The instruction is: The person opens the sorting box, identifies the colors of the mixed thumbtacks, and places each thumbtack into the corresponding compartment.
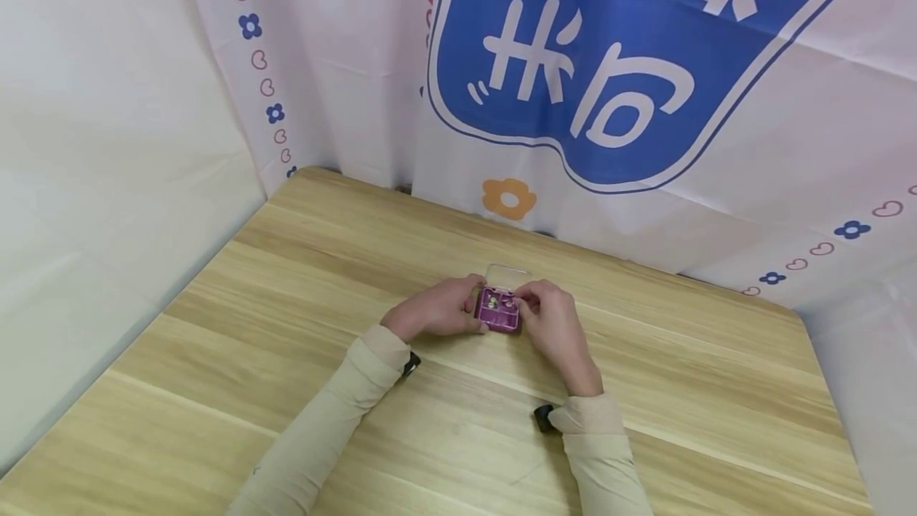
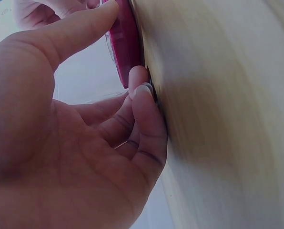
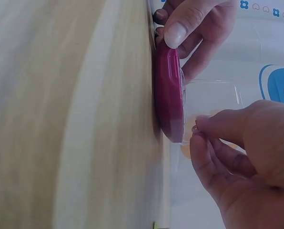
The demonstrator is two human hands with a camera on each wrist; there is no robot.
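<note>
A small magenta compartment box (image 1: 499,320) lies on the table with its clear lid (image 1: 509,267) raised at the back. Small pale and greenish pieces (image 1: 493,302) sit in its back compartments; the front one shows bare purple. My left hand (image 1: 446,306) holds the box from the left, the thumb at its front corner and the fingers toward the back. Over the back right compartment, my right hand (image 1: 553,323) has thumb and forefinger together. In the right wrist view these fingertips pinch a tiny shiny piece (image 3: 195,128) beside the box's rim; I cannot tell its kind.
The wooden table (image 1: 286,277) extends around the box on all sides. Behind it hangs a white cloth (image 1: 358,62) with a blue printed sign (image 1: 609,46) and an orange flower. A pale wall sheet (image 1: 107,142) borders the left edge. Dark bands sit at both wrists.
</note>
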